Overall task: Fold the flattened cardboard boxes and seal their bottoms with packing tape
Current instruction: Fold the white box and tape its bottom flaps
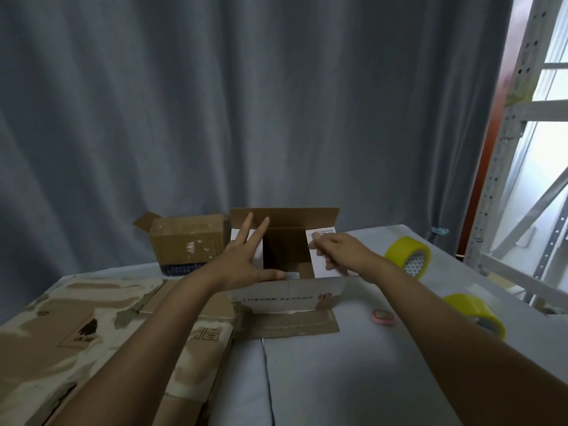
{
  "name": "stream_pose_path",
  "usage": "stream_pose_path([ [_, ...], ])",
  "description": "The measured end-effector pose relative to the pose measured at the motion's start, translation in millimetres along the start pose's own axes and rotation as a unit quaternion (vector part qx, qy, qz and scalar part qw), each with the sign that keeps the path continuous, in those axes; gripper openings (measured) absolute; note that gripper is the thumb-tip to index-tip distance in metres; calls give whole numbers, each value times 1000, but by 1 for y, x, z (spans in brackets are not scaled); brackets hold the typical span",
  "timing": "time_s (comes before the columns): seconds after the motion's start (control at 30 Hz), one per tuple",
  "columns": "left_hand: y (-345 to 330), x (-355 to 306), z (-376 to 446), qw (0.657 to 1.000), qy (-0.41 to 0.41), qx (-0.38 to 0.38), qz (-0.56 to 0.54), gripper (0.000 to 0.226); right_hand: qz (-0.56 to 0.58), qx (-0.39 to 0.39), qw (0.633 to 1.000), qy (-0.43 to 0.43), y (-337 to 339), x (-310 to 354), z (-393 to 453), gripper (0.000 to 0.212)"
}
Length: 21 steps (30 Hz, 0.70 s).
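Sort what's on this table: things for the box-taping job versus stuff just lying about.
For the job: open box under left hand and right hand; flattened boxes; two yellow tape rolls; finished box.
Lying about: pink object; blue clip.

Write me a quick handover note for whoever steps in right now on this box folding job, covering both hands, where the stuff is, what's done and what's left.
Left hand: fingers straight, pressing the left inner flap of the open box.
Right hand: fingers curled on the right inner flap.
The box stands mid-table; its far flap is upright and its near flap lies toward you, so nothing is closed or taped yet.
Two yellow tape rolls wait on the right, one farther, one nearer.
A folded box stands behind on the left; flattened boxes are stacked at near left.
Left to do: fold the flaps shut, tape the seam, then work through the stack.
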<state>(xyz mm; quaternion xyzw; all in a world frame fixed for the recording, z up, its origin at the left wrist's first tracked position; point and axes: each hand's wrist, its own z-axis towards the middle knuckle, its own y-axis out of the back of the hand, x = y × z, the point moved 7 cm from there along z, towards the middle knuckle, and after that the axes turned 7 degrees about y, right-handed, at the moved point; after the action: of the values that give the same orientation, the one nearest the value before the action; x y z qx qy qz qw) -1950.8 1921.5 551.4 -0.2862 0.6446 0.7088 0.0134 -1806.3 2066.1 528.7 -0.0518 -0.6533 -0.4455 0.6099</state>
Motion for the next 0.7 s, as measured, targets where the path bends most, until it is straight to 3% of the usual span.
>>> stream_pose_path([
  [0.1,3,1,0,999,8,-1,-46,106,137,7,990,-30,3,-6,2,56],
  [0.37,12,15,-13,992,-23,36,-119,91,310,-42,949,-32,7,-26,-7,73],
  [0.47,18,39,-17,977,3,-11,-214,77,351,-69,934,-22,5,-29,-12,67],
  [0.53,16,53,-15,957,26,-76,-280,61,246,-108,963,3,6,-32,-13,52],
  [0.6,12,60,-14,946,36,-145,-288,58,47,-215,975,44,20,-34,-11,41],
  [0.63,10,62,-14,943,32,-168,-285,63,-8,-253,966,59,24,-34,-10,46],
  [0.7,7,64,-10,944,15,-181,-276,75,-10,-273,960,62,25,-36,-5,67],
])
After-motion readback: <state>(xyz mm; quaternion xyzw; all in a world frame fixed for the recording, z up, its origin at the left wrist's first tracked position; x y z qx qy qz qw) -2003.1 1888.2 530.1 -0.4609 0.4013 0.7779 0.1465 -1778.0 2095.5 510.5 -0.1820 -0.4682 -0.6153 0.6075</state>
